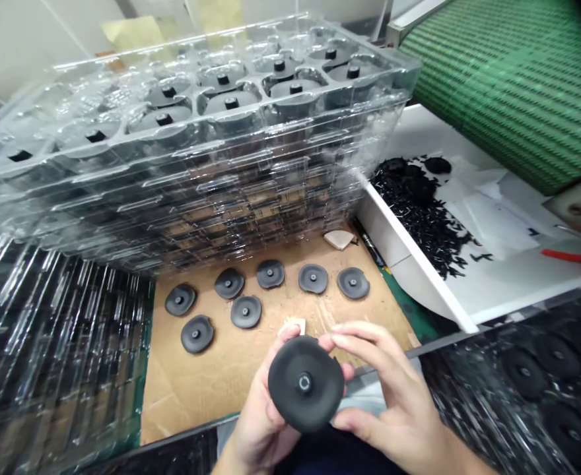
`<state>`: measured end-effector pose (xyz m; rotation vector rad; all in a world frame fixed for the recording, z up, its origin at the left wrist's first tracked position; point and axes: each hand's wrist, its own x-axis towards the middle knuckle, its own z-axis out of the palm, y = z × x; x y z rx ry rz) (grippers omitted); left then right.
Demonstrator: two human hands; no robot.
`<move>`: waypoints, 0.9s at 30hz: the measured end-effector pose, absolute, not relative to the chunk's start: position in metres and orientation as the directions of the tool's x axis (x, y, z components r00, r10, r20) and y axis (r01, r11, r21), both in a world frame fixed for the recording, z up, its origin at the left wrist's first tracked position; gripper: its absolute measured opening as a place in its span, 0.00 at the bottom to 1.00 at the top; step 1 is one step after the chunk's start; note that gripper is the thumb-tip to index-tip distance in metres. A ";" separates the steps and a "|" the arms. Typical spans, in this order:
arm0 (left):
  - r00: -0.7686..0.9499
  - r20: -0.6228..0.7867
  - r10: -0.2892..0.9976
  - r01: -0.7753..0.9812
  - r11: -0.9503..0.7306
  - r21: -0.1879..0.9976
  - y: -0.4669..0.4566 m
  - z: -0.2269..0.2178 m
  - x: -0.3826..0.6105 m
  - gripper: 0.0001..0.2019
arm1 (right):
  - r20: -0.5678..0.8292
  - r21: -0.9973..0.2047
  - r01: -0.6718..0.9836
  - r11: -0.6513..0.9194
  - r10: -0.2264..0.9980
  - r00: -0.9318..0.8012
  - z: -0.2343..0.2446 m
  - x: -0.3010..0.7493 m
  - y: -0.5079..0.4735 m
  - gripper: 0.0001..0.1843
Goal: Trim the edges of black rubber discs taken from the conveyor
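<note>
At the near edge, both wrists are cut off by the bottom of the frame, and the palms are mostly hidden behind the black disc point(306, 383) that they hold between them. The left hand point(258, 422) cups the disc from below and behind, its thumb tip showing at the disc's upper left rim. The right hand point(394, 396) closes on the disc's right side, fingers curled over the top edge and thumb under the lower right rim. The disc is round, matte dark grey to black, slightly domed, with a small raised hub and a hole at its centre; its back face cannot be seen.

Just beyond, on a sheet of brown cardboard point(211, 376) lying on the desk, seven smaller-looking discs point(245, 311) of the same kind lie flat in two loose rows, apart from one another. To the near left and near right, stacked clear trays point(47, 356) blur into glare, so their contents are hard to make out.

Farther off, a tall stack of clear plastic trays point(196, 152) carries more discs in its top pockets. To the right, a white bin point(419, 264) holds a heap of small black scraps point(419, 204), too fine to tell apart. A green ribbed belt point(518, 79) fills the far right corner.
</note>
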<state>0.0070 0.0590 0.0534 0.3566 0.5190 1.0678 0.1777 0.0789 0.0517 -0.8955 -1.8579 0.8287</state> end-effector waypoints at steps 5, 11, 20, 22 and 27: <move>0.350 -0.284 0.893 -0.708 0.451 0.544 0.054 0.050 0.002 0.33 | 0.523 -0.675 0.342 0.654 0.751 -0.403 0.052 0.175 0.078 0.22; 0.359 -0.306 0.882 -0.765 0.466 0.445 0.051 0.052 0.003 0.27 | 0.571 -0.622 0.392 0.677 0.736 -0.365 0.059 0.176 0.071 0.09; 0.378 -0.398 0.836 -0.756 0.527 0.389 0.040 0.042 -0.012 0.32 | 0.429 -0.755 0.352 0.553 0.823 -0.372 0.058 0.177 0.062 0.13; 0.385 -0.415 0.824 -0.728 0.548 0.411 0.038 0.038 -0.014 0.39 | 0.357 -0.767 0.398 0.504 0.850 -0.388 0.057 0.171 0.063 0.23; 0.462 -0.484 0.743 -0.650 0.655 0.385 0.031 0.025 -0.014 0.43 | 0.132 -0.824 0.401 0.401 0.824 -0.551 0.050 0.163 0.066 0.37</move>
